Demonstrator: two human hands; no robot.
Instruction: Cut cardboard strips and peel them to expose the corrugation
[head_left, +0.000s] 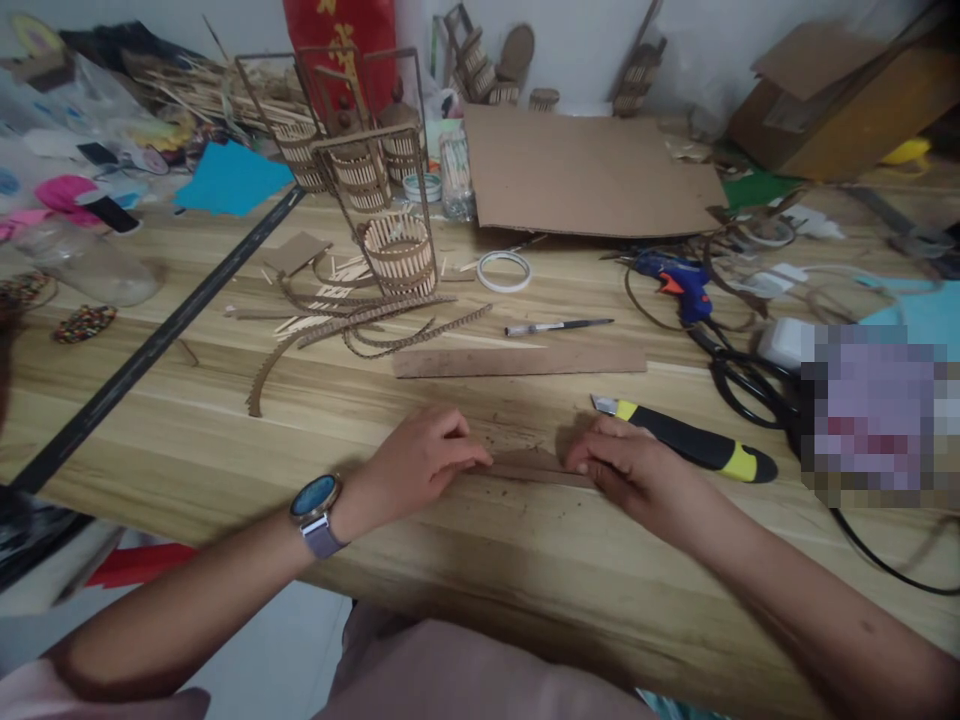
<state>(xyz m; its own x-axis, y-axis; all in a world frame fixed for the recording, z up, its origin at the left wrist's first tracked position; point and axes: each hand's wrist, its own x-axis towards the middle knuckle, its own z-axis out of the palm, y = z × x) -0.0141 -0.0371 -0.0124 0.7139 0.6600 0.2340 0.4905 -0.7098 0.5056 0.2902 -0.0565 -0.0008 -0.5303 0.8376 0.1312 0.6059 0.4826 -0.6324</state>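
A narrow strip of brown cardboard (529, 472) lies low over the table in front of me, stretched between my two hands. My left hand (429, 452), with a watch on its wrist, pinches the strip's left part between thumb and fingers. At the other end, my right hand (630, 468) is closed on the strip in the same way. Just beyond the right hand is a yellow and black utility knife (690, 440), its blade tip out. A wider cardboard piece (521, 361) lies flat farther off, with a pen (559, 326) behind it.
Small stick baskets (397, 255) with tall handles stand at the back left, near curled corrugated strips (345, 320). A tape roll (504, 271), a large cardboard sheet (585, 175) and a blue glue gun (679, 280) lie beyond. A long dark ruler-like bar (165, 335) crosses the left side.
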